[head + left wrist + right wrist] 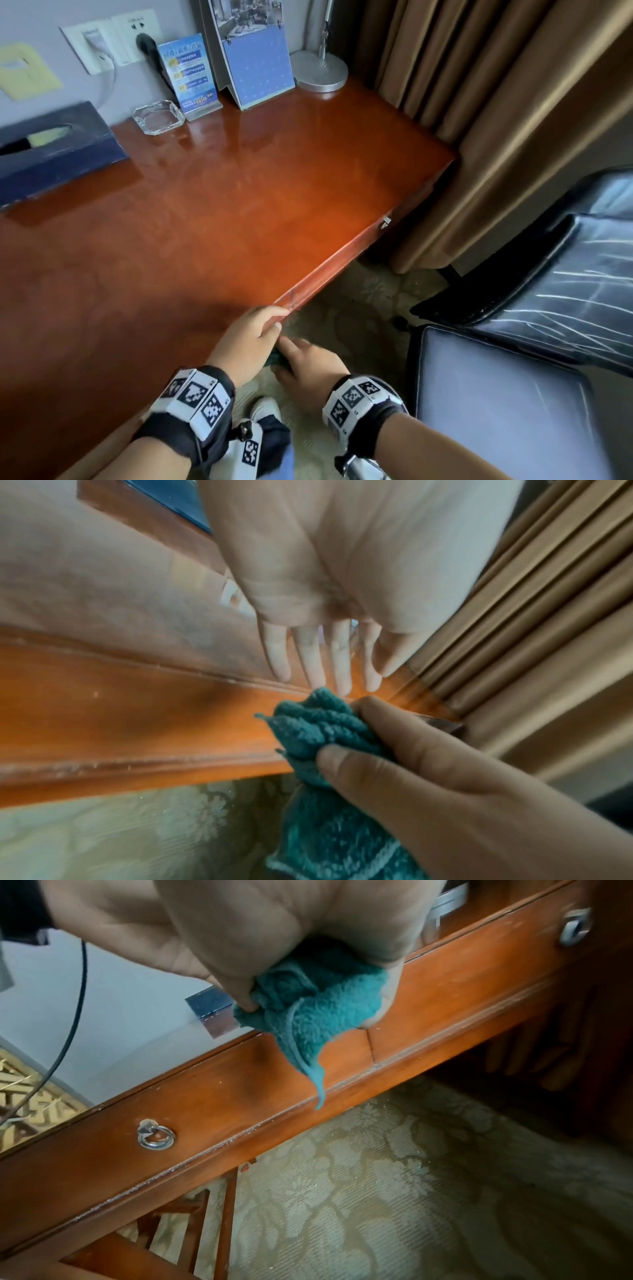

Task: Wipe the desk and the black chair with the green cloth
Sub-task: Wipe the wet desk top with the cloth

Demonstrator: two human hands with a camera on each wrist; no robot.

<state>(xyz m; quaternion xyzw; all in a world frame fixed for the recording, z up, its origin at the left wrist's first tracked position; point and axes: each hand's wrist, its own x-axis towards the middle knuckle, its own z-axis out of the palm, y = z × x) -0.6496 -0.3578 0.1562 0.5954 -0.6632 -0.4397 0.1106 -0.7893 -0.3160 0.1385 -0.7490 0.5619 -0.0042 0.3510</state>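
Note:
The red-brown wooden desk (205, 222) fills the left of the head view. My left hand (270, 322) rests on its front edge with the fingers straight (308, 658) along the wood. Just below that edge, my right hand (294, 349) grips the bunched green cloth (329, 996) and holds it against the desk's drawer front (205, 1096). A loose corner of the cloth (322, 734) hangs down. Only a sliver of cloth (276, 356) shows between the hands in the head view. The black chair (513, 301) stands to the right, its shiny seat (496, 404) close to my right wrist.
At the desk's back stand a dark tissue box (51, 150), a glass ashtray (158, 116), a blue sign (190, 75), a calendar (257, 65) and a lamp base (318, 70). Brown curtains (479, 102) hang right of the desk. Ring pulls (156, 1134) sit on the drawers; patterned carpet (377, 1191) lies below.

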